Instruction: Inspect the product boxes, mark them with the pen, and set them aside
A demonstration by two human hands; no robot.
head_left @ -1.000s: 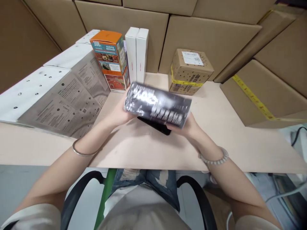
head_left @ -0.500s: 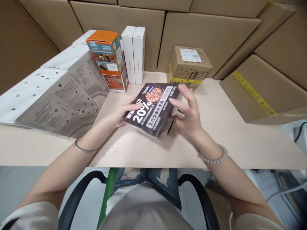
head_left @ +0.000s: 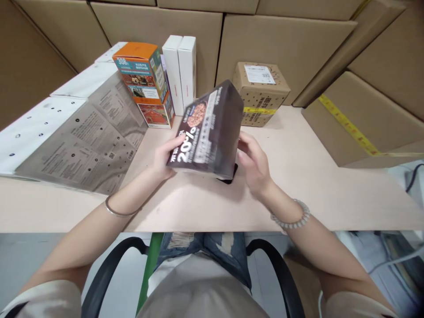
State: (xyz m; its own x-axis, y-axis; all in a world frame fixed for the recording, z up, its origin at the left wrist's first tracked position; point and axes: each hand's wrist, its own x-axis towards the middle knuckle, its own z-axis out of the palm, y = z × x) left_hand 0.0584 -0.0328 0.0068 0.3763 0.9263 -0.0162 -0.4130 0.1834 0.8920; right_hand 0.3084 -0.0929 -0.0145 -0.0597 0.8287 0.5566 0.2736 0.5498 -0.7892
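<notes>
A flat black box (head_left: 207,130) with white "20%" lettering and a food picture is tilted up on its near edge above the pale desk (head_left: 298,176). My left hand (head_left: 165,154) grips its lower left corner, thumb on the printed face. My right hand (head_left: 253,163) is at the box's right side, fingers curled behind it. A dark flat object (head_left: 230,176) lies on the desk under the box, mostly hidden.
An orange and teal carton (head_left: 144,73) stands on a red box (head_left: 157,115) beside two white boxes (head_left: 180,66). A small taped parcel (head_left: 260,90) sits behind. Printed grey and white sheets (head_left: 76,137) lie left. Large cardboard cartons (head_left: 357,119) wall the back and right.
The black box has swung from lying nearly flat to standing tilted up, its face turned left. My right hand has slid from on top of it to its right side.
</notes>
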